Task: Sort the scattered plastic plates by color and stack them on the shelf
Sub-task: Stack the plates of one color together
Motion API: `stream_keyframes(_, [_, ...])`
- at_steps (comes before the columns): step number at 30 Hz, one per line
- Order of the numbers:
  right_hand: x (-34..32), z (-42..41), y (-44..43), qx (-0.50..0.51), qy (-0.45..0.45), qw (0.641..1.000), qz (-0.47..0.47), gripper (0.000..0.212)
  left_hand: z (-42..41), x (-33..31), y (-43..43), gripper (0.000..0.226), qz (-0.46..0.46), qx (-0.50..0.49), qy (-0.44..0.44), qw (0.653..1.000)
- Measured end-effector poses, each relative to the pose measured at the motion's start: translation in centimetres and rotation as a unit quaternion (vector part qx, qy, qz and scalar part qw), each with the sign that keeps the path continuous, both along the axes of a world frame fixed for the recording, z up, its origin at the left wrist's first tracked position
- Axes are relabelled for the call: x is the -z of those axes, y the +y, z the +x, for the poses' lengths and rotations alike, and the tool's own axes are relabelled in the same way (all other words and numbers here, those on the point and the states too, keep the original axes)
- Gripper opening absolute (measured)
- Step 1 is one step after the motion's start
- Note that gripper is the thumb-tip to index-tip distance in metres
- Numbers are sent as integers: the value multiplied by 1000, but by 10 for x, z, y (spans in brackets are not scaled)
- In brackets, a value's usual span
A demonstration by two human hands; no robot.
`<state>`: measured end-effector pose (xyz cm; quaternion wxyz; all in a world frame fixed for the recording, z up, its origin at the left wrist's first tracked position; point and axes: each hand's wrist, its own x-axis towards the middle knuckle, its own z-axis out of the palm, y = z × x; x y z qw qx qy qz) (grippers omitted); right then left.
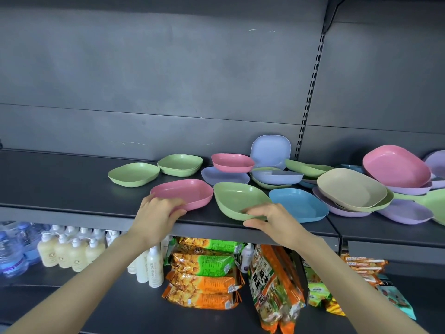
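Observation:
Plastic plates lie scattered on a dark shelf [60, 184]. My left hand [160, 213] grips the near rim of a pink plate [187, 192] at the shelf's front. My right hand [267, 216] pinches the near rim of a green plate [237, 196], which is tilted. Two green plates [133, 174] [180, 164] sit further left and back. A blue plate [298, 203] lies right of my right hand. Behind are another pink plate [232, 162] and lilac plates [269, 150]. At the right, a beige plate [350, 189] and a pink plate [396, 166] top mixed piles.
The shelf's left half [48, 174] holds nothing. An upright slotted post [310, 92] divides the back wall. On the lower shelf stand water bottles [12, 249], lotion bottles [72, 251] and snack packets [204, 273].

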<state>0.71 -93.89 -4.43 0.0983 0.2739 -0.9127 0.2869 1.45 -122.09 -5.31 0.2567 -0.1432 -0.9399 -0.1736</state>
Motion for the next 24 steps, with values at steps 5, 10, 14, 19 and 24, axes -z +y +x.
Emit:
stream_keyframes(5, [-17,-4,3,-16,44,999,-20,19,5,-18,0,12,46,40,50,997])
stream_keyframes(10, [-32,-22,8,10,107,994,-25,20,-7,-32,10,23,44,48,73,995])
stream_keyframes(14, [-40,-48,15,32,124,992,-11,32,-36,-44,17,19,18,47,91,995])
stream_keyframes(19, [-50,-78,21,48,151,987,-7,38,-94,-55,32,22,-13,63,83,995])
stream_keyframes(24, [-55,-114,28,92,179,980,10,55,-153,-62,50,23,-40,120,33,991])
